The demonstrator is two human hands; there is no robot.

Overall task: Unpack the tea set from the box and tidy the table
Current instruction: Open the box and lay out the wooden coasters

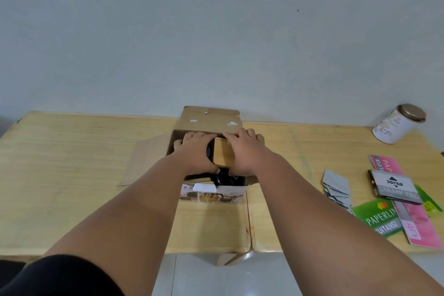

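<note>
An open cardboard box (211,120) stands in the middle of the wooden table (72,156), its flaps folded out. Both my hands reach into its top. My left hand (195,151) and my right hand (243,150) press from either side on a light wooden tray (224,152) that lies at the box opening. Black, glossy tea-set pieces (225,179) show under the tray, near the front wall of the box. The box's front face carries a printed picture of the set (211,196). What lies deeper inside is hidden by my hands.
At the right lie stationery items: a grey stack of envelopes (336,186), a stamp pad box (394,186), green (377,217) and pink receipt books (415,223). A white tin with a gold lid (398,124) stands at the far right, near the wall. A seam (249,223) divides two tabletops.
</note>
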